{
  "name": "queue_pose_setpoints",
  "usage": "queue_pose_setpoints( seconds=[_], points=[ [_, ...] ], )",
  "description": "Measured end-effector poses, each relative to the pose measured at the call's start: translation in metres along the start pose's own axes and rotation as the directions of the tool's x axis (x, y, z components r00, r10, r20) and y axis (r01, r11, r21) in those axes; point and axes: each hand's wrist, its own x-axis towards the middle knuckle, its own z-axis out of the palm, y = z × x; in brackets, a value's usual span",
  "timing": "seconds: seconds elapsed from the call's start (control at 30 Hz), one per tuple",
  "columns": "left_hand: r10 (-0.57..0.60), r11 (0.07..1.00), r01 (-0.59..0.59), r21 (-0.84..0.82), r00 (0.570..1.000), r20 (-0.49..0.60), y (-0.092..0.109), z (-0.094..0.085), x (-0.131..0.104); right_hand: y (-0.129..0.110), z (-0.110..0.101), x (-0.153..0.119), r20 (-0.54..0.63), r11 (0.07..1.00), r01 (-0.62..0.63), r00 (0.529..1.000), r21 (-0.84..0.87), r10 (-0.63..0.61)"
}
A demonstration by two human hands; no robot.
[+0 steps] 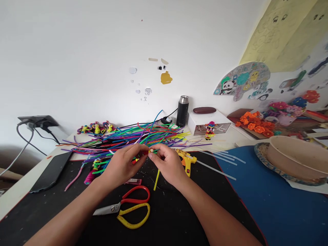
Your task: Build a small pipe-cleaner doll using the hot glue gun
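Note:
My left hand (125,162) and my right hand (167,162) meet above the black mat, fingertips pinched together. Between them is a small pipe-cleaner piece (151,150), yellowish and mostly hidden by the fingers. A red and yellow bit (135,161) shows under my left hand. Below my right hand a yellow-green pipe cleaner (156,180) slants down; whether it joins the held piece is hidden. Scissors (134,206) with one red and one yellow handle loop lie nearer me. Just right of my right hand rests a yellow glue gun (188,160), partly covered.
A heap of coloured pipe cleaners (128,138) spreads behind the hands. Several glue sticks (217,170) lie at right. A black flask (182,111), a white box (202,119) and a pipe-cleaner figure (210,131) stand at the back. A large bowl (299,160) is far right.

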Motion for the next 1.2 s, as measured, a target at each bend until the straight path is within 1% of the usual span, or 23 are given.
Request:
queue_pose_setpoints(
  seconds=[0.1,0.2,0.4,0.5,0.63,0.87,1.0,1.2],
  points=[
    [0.013,1.000,-0.012,0.014,0.999,-0.031,0.0013,0.0022,-0.0001,-0.0010,-0.0001,0.0000,-0.001,1.000,0.002,1.000,-0.001,-0.002],
    [-0.001,1.000,0.003,0.027,0.998,-0.069,0.0047,0.0027,0.0005,-0.0011,0.0002,-0.0005,0.009,1.000,-0.005,1.000,0.016,0.005],
    [-0.020,0.998,0.027,0.057,0.991,-0.133,0.0075,0.0041,0.0005,0.0018,0.0026,-0.0019,0.079,0.992,-0.066,0.995,0.108,0.057],
    [-0.017,0.998,0.024,0.051,0.991,-0.135,0.0059,0.0059,-0.0005,0.0031,0.0030,-0.0014,0.095,0.985,-0.089,0.993,0.145,0.075],
    [-0.045,0.998,0.048,0.028,0.993,-0.105,0.0049,0.0077,-0.0015,0.0036,0.0022,-0.0001,0.065,0.986,-0.099,0.994,0.136,0.091],
    [-0.103,0.995,0.102,-0.011,0.990,-0.097,0.0025,0.0092,-0.0033,0.0009,0.0009,0.0000,0.020,0.997,-0.045,0.999,0.065,0.043],
    [-0.101,0.995,0.101,-0.001,0.991,-0.085,0.0019,0.0086,-0.0033,-0.0010,0.0011,-0.0009,0.021,0.997,-0.043,0.999,0.057,0.042],
    [-0.069,0.997,0.073,0.032,0.990,-0.125,0.0037,0.0097,-0.0039,0.0005,0.0015,-0.0021,0.029,0.997,-0.045,0.999,0.069,0.043]
  ],
)
